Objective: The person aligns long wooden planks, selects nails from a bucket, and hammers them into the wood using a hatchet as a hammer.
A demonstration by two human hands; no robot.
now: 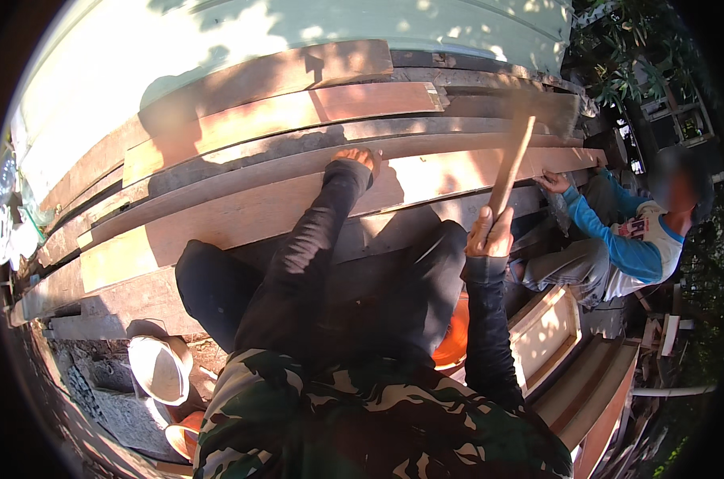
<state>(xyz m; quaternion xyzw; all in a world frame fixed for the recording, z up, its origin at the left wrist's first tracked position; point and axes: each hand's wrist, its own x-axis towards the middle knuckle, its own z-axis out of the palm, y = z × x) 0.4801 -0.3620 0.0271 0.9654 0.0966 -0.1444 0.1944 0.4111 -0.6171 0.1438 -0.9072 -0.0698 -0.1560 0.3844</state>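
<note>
In my right hand [490,233] is a hammer [512,164], gripped by its wooden handle and raised above the boards. Its dark head is blurred. My left hand [360,161] rests at the edge of a long reddish-brown plank [274,214], fingers closed. Whatever they pinch, if anything, is too small to make out. Behind this plank a second narrow plank [210,191] runs close alongside. At the right end a co-worker's hand [552,182] touches the plank.
A crouching co-worker [617,239] is close on my right. More boards [298,112] lie toward the pale green wall [314,24]. A white bucket [158,369] stands at lower left, an orange container [454,335] beside my leg, and wooden frames [573,315] at lower right.
</note>
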